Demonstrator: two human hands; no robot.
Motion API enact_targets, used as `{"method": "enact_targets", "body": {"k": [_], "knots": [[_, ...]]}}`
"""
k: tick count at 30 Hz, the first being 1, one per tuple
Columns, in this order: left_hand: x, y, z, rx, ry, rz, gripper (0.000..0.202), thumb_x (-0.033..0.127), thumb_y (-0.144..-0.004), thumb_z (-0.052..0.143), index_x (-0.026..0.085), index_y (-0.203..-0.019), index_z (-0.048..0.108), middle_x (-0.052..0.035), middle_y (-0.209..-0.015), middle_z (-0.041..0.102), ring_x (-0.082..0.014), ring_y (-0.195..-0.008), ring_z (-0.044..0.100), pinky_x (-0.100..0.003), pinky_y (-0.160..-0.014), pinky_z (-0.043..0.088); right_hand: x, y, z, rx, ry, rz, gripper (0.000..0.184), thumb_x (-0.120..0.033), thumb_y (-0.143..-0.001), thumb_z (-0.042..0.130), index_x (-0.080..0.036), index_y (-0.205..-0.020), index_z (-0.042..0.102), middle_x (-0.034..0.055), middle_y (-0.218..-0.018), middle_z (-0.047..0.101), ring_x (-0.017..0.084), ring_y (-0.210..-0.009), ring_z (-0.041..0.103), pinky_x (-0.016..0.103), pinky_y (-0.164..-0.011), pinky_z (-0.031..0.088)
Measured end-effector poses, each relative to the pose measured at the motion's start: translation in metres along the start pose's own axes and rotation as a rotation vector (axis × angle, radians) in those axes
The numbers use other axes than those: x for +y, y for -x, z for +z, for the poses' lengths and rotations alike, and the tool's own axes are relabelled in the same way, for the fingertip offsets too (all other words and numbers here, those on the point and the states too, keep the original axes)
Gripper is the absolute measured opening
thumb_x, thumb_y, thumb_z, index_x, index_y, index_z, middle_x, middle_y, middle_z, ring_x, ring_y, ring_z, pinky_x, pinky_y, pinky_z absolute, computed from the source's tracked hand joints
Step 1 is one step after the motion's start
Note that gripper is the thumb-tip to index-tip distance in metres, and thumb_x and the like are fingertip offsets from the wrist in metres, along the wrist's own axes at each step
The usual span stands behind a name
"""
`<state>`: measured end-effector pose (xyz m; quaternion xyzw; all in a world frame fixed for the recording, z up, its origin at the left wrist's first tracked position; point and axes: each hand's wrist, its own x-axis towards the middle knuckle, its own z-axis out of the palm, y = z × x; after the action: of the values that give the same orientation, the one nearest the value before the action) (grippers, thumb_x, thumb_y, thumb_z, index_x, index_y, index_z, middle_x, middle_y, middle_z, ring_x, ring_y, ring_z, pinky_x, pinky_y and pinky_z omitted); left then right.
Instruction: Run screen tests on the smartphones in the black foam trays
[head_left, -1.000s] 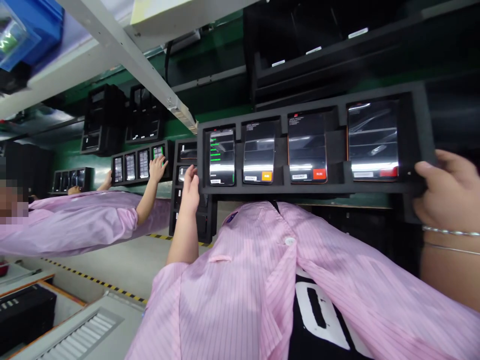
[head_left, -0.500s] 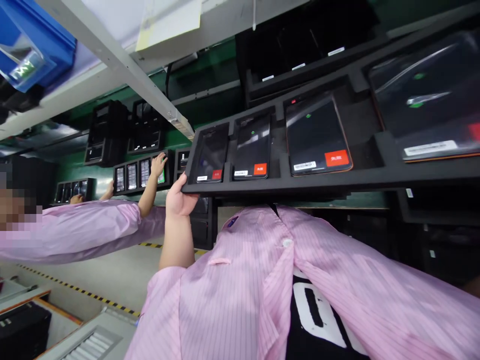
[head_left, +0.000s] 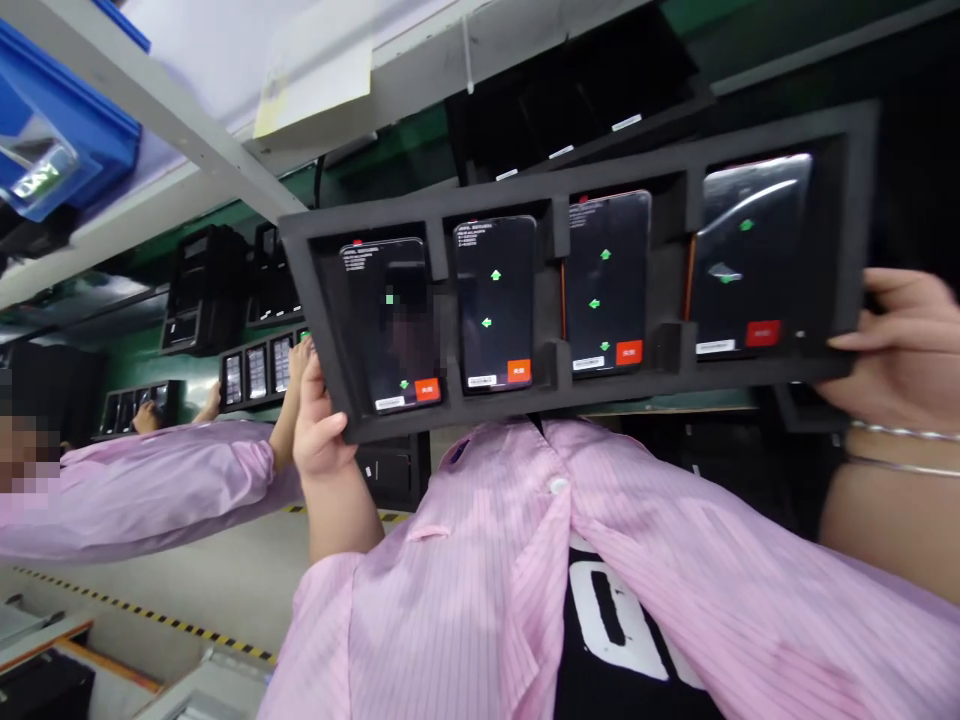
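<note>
Gripping the tray (head_left: 667,275) are left hand (head_left: 321,430) and right hand (head_left: 904,350) — four phones (head_left: 495,300) inside, white labels (head_left: 482,382) illegibly small.

From the tray (head_left: 495,407), ten o'clock is blocked by a beam (head_left: 195,135), six by the shirt (head_left: 450,590); at dim two, passage seems allowed.

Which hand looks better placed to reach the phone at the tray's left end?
Probably the left hand: it holds the tray beside that phone. The right hand grips the opposite end, beyond three other phones.
</note>
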<state>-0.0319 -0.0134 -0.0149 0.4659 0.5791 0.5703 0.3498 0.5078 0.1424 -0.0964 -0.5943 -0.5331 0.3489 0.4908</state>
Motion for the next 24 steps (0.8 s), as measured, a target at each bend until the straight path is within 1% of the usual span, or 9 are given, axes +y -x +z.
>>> {"method": "enact_targets", "body": {"k": [3, 5, 9, 12, 15, 18, 21, 22, 24], "knots": [[0.028, 0.003, 0.001, 0.070, 0.086, 0.058, 0.081, 0.050, -0.060, 0.094, 0.034, -0.135, 0.070, -0.0008, -0.142, 0.070, -0.0266, -0.124, 0.071, -0.035, -0.101, 0.063, -0.003, 0.003, 0.010, 0.012, -0.380, 0.375, 0.054, -0.017, -0.038, 0.052, -0.023, -0.091, 0.065, 0.0056, -0.086, 0.064, 0.025, -0.076, 0.064, 0.052, -0.077, 0.057], [0.050, 0.004, 0.008, 0.118, 0.118, 0.073, 0.081, 0.044, -0.055, 0.099, 0.026, -0.130, 0.074, -0.0030, -0.127, 0.077, -0.0232, -0.108, 0.075, -0.030, -0.090, 0.065, -0.008, 0.003, 0.014, 0.070, -0.456, 0.490, 0.056, -0.013, -0.039, 0.051, -0.022, -0.092, 0.066, 0.0058, -0.091, 0.064, 0.023, -0.081, 0.063, 0.047, -0.079, 0.056], [0.088, 0.007, 0.040, 0.170, 0.131, 0.088, 0.071, 0.041, -0.059, 0.099, 0.021, -0.124, 0.078, -0.0016, -0.100, 0.081, -0.0151, -0.079, 0.073, -0.024, -0.068, 0.063, -0.015, 0.000, 0.015, 0.085, -0.457, 0.581, 0.055, -0.009, -0.044, 0.049, -0.019, -0.094, 0.070, 0.0062, -0.090, 0.065, 0.018, -0.076, 0.059, 0.035, -0.070, 0.051], [0.103, 0.008, 0.068, 0.270, 0.124, 0.086, 0.058, 0.044, -0.071, 0.091, 0.021, -0.123, 0.078, 0.0016, -0.093, 0.079, -0.0117, -0.073, 0.069, -0.020, -0.061, 0.060, -0.014, -0.002, 0.016, 0.076, -0.436, 0.581, 0.055, -0.009, -0.049, 0.048, -0.018, -0.098, 0.071, 0.0082, -0.092, 0.066, 0.019, -0.078, 0.061, 0.035, -0.069, 0.051], [0.105, 0.006, 0.081, 0.318, 0.081, 0.131, 0.046, 0.047, -0.083, 0.081, 0.022, -0.122, 0.079, 0.0029, -0.090, 0.077, -0.0107, -0.072, 0.066, -0.019, -0.064, 0.059, -0.012, -0.001, 0.018, 0.081, -0.418, 0.582, 0.054, -0.009, -0.052, 0.047, -0.017, -0.100, 0.071, 0.0097, -0.095, 0.068, 0.020, -0.082, 0.063, 0.037, -0.074, 0.053], [0.097, -0.005, 0.076, 0.288, 0.061, 0.155, 0.044, 0.049, -0.089, 0.074, 0.023, -0.123, 0.078, 0.0022, -0.089, 0.076, -0.0112, -0.071, 0.065, -0.021, -0.066, 0.060, -0.013, 0.003, 0.016, 0.097, -0.408, 0.586, 0.055, -0.007, -0.054, 0.046, -0.016, -0.102, 0.072, 0.0109, -0.101, 0.070, 0.020, -0.084, 0.065, 0.041, -0.079, 0.054], [0.080, -0.025, 0.063, 0.159, 0.113, 0.148, 0.046, 0.039, -0.077, 0.081, 0.022, -0.120, 0.077, 0.0009, -0.094, 0.077, -0.0134, -0.077, 0.069, -0.022, -0.067, 0.060, -0.016, 0.009, -0.002, 0.142, -0.417, 0.548, 0.051, -0.006, -0.059, 0.049, -0.019, -0.101, 0.076, 0.0116, -0.112, 0.072, 0.025, -0.096, 0.070, 0.049, -0.084, 0.055], [0.072, -0.033, 0.060, 0.109, 0.137, 0.117, 0.047, 0.033, -0.073, 0.082, 0.023, -0.119, 0.076, 0.0007, -0.095, 0.078, -0.0137, -0.077, 0.070, -0.023, -0.067, 0.061, -0.016, 0.013, -0.013, 0.166, -0.403, 0.496, 0.049, -0.007, -0.063, 0.051, -0.020, -0.101, 0.077, 0.0112, -0.114, 0.073, 0.027, -0.101, 0.070, 0.052, -0.085, 0.056], [0.053, -0.051, 0.060, 0.000, 0.171, 0.013, 0.050, 0.022, -0.067, 0.080, 0.025, -0.116, 0.071, 0.0017, -0.093, 0.078, -0.0131, -0.071, 0.070, -0.023, -0.067, 0.061, -0.014, 0.022, -0.039, 0.285, -0.211, 0.284, 0.040, -0.014, -0.075, 0.055, -0.024, -0.103, 0.081, 0.0106, -0.115, 0.074, 0.032, -0.104, 0.071, 0.058, -0.082, 0.057]]}}
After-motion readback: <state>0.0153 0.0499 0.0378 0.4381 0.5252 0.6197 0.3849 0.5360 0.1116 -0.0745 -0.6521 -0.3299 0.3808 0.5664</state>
